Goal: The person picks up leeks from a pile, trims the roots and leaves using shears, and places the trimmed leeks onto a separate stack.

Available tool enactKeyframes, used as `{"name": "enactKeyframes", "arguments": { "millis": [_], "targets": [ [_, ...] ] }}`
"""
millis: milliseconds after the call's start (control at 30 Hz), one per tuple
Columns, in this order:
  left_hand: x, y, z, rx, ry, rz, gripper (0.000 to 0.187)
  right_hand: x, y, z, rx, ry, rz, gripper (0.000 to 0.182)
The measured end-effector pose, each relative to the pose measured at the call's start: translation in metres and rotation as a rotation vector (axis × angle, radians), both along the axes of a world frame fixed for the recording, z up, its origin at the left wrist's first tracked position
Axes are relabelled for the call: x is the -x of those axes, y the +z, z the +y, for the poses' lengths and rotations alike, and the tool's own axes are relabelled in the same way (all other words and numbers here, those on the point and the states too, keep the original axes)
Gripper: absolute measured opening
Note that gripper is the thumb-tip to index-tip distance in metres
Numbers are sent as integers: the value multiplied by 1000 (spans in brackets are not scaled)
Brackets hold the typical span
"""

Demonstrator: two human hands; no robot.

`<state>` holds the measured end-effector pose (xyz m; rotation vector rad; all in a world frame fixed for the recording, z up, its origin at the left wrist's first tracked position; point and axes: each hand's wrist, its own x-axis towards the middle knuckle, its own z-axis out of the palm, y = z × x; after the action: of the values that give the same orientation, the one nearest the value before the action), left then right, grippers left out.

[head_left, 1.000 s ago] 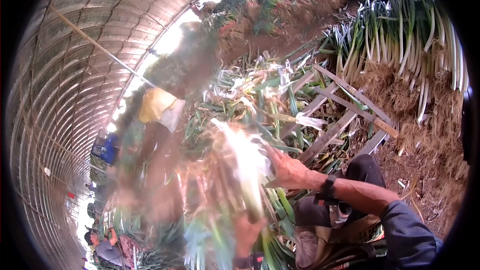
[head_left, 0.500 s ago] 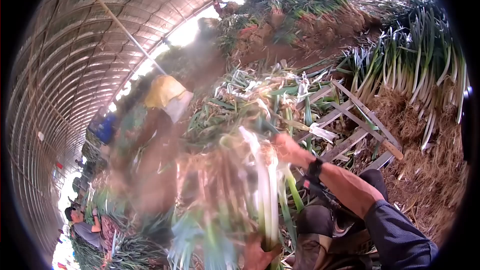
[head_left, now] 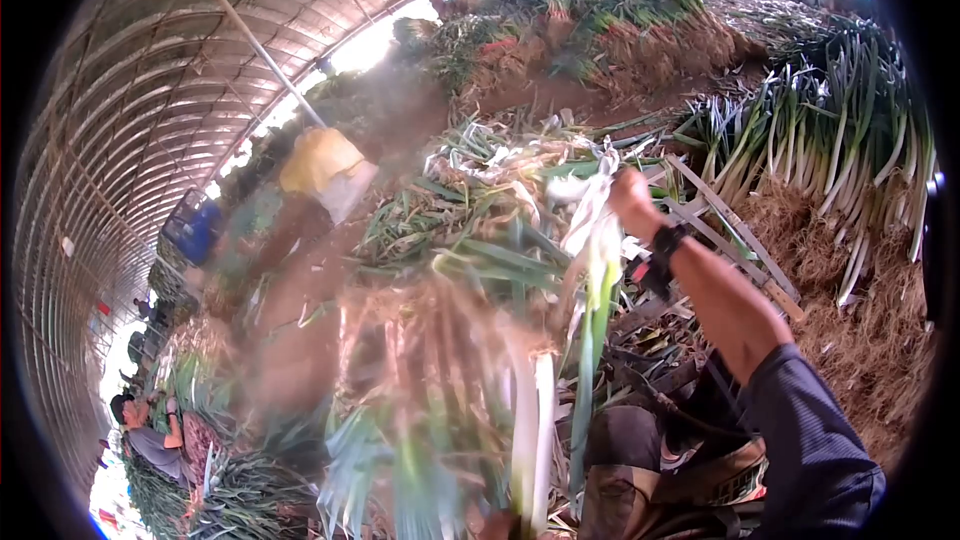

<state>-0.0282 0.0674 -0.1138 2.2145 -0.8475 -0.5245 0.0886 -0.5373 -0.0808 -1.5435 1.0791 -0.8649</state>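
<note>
My right hand point(head_left: 632, 202), with a dark band on its wrist, is closed on a pale strip of onion skin and leaf point(head_left: 598, 225) that hangs down beside it. Two thick white green onion stalks point(head_left: 535, 430) stand upright below, root ends up. At the bottom edge, only a small part of my left hand point(head_left: 497, 524) shows, closed around the lower part of these stalks. More green onions point(head_left: 410, 370), blurred by a smear on the view, lie just left of them.
A heap of peeled leaves point(head_left: 500, 165) lies ahead, beside a wooden frame point(head_left: 735, 225). Rooted green onions point(head_left: 830, 130) are piled at the right. A yellow-and-white bag point(head_left: 325, 170) and blue container point(head_left: 198, 230) stand left. Another person point(head_left: 155, 440) works at lower left.
My right hand has moved up and away from the stalk tops, pulling the pale strip with it. My left hand has sunk mostly out of view at the bottom.
</note>
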Motion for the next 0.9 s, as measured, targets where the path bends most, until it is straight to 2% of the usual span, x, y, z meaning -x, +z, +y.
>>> {"name": "enactKeyframes", "arguments": {
  "millis": [33, 67, 100, 133, 167, 200, 267, 333, 367, 433, 500, 533, 633, 700, 733, 767, 800, 833, 867, 900],
  "targets": [
    [1, 1, 2, 41, 33, 75, 34, 15, 13, -12, -138, 20, -114, 8],
    [1, 4, 3, 81, 64, 147, 36, 22, 3, -21, -231, 188, -324, 7],
    [-1, 8, 5, 117, 90, 215, 38, 27, -12, -28, -364, 458, -558, 7],
    [-8, 7, 5, -92, 24, -6, 44, 29, -31, -33, -522, 761, -750, 9],
    [-15, 6, 7, -104, 69, 78, 47, 25, -58, -34, -640, 1030, -864, 12],
    [-22, 5, 9, -118, 114, 163, 50, 1, -119, -50, -590, 1182, -892, 27],
    [-32, 10, 13, -148, 193, 327, 57, 24, -90, 22, -696, 1366, -1000, 30],
    [-30, 24, 14, 409, 148, 670, 63, 43, -57, 90, -756, 1554, -1127, 35],
    [-30, 32, 10, 358, 190, 650, 64, 52, -38, 121, -704, 1580, -1113, 37],
    [-33, 44, -4, 266, 273, 609, 65, 69, -9, 169, 2, 1287, -712, 32],
    [-36, 43, -6, 255, 234, 571, 65, 72, -14, 193, 377, 1123, -264, 33],
    [-37, 43, -6, 250, 216, 553, 65, 73, -16, 200, 224, 1161, -185, 34],
    [-30, 55, -16, 249, 157, 635, 55, 57, -42, 228, 229, 1129, 8, 60],
    [-46, 2, 16, 479, -42, 1105, 47, 57, -35, 238, 425, 1058, -57, 59],
    [-50, -19, 32, 596, -146, 1337, 45, 42, -47, 230, 469, 983, -173, 50],
    [-39, -25, 34, 567, -121, 1276, 49, 14, -73, 220, 512, 906, -287, 42],
    [-32, -17, 27, 377, -62, 1068, 51, -3, -86, 212, 553, 826, -400, 34],
    [-26, -1, 14, 191, -6, 856, 53, -20, -71, 197, 930, 751, 212, 19],
    [-23, 6, 7, 8, 48, 641, 57, -32, -57, 180, 946, 707, 346, 18],
    [-24, -4, 13, 146, 39, 653, 59, -37, -42, 156, 718, 641, 252, 16]
  ]
}}
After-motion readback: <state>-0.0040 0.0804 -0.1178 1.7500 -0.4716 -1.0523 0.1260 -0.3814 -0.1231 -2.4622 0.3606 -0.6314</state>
